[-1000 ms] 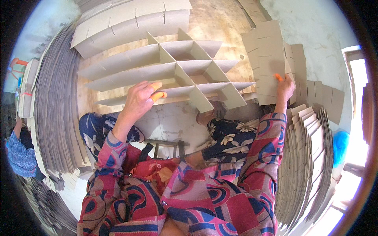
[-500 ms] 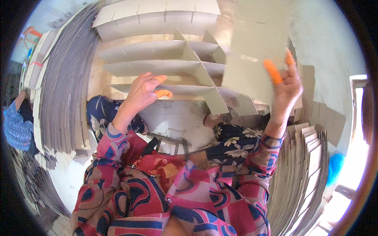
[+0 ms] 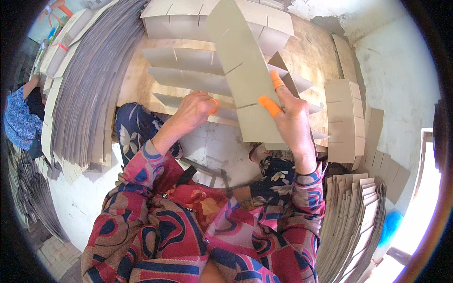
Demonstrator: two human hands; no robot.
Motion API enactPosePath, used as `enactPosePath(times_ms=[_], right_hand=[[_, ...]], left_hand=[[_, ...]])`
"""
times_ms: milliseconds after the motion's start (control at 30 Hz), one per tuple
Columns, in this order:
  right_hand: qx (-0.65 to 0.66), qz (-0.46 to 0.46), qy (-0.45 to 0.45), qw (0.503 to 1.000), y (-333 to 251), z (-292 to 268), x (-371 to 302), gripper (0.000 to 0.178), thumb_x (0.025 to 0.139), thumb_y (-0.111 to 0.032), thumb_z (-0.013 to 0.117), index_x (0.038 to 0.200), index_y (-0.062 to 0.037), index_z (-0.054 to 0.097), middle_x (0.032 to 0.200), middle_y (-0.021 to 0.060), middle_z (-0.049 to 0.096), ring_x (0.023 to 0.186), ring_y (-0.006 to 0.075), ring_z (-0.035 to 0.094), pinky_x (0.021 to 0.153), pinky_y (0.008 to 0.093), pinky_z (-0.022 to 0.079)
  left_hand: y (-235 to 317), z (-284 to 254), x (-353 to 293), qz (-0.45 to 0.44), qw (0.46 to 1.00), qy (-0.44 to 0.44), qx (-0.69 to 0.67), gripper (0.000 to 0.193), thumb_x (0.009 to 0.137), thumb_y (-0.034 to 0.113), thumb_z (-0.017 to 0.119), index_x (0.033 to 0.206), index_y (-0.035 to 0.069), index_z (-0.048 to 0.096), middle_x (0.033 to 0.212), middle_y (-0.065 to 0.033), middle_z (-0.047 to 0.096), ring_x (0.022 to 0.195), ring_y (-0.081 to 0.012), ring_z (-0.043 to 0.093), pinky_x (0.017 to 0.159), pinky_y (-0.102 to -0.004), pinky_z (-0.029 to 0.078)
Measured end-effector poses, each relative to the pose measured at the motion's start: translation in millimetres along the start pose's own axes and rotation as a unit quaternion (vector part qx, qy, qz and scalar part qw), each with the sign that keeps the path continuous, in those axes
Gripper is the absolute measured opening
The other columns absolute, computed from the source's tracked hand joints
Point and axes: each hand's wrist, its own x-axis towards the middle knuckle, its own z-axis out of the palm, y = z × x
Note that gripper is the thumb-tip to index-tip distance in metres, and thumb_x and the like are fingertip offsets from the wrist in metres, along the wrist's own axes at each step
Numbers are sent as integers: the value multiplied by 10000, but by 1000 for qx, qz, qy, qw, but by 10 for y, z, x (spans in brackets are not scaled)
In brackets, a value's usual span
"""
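Orange finger covers sit on both hands. My right hand [image 3: 291, 113] grips a tall slotted cardboard strip [image 3: 243, 70], its covered fingertips against the face. The strip leans over a partly assembled divider, hiding much of it. Several parallel cardboard strips [image 3: 188, 78] of the divider stand on edge, slots upward, with a crossing piece [image 3: 286, 75] showing at their right. My left hand [image 3: 192, 111] is closed at the nearest strip [image 3: 166, 100], appearing to pinch its upper edge; its fingertips are partly hidden.
The divider stands on a wooden board [image 3: 309, 42]. Beyond it lies a slotted cardboard stack [image 3: 217, 23]; another stack [image 3: 343, 120] stands at the right. Large piles of cardboard sheets [image 3: 92, 89] rise at the left, more [image 3: 351, 212] at lower right. A person's blue sleeve [image 3: 22, 115] shows far left.
My right hand has swung the cardboard strip leftward over the divider. My left hand has moved slightly right, and its fingers have closed at the nearest strip. The view has shifted.
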Motion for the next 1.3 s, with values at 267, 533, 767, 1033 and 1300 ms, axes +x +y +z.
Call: enactPosePath(times_ms=[267,533,767,1033,1300], right_hand=[[-1,-38,-10,999,-29,19,58,488,764,129,627,1234,97,499,911,329,567,815,415,620,725,317,504],[-24,15,-78,997,-64,15,53,523,818,14,689,1308,23,505,1137,272,600,929,55,552,795,270,498],[-37,-116,-67,990,74,181,148,410,789,51,602,1193,66,536,818,295,558,777,454,576,648,414,491],[-193,-58,-169,965,324,661,126,456,833,-38,623,1270,23,509,752,240,615,703,421,612,617,449,489],[-138,-92,2,986,564,212,226,196,875,-235,621,977,-79,682,801,174,665,741,359,653,628,446,521]], left_hand=[[1,-20,43,5,1000,-3,4,141,729,96,698,858,52,662,681,-127,596,681,-306,585,629,-398,459],[-15,-24,61,13,1000,0,-9,129,741,95,686,857,51,654,676,-121,596,675,-301,590,621,-396,463],[-51,50,89,18,1000,-20,-1,128,745,95,681,864,52,662,671,-119,592,671,-297,593,619,-398,463],[-46,108,113,10,1000,-3,-13,118,741,88,684,854,57,681,677,-120,594,680,-302,594,617,-399,461],[-7,53,133,10,1000,-6,-11,195,738,98,702,922,47,665,758,-132,632,749,-326,603,654,-413,472]])
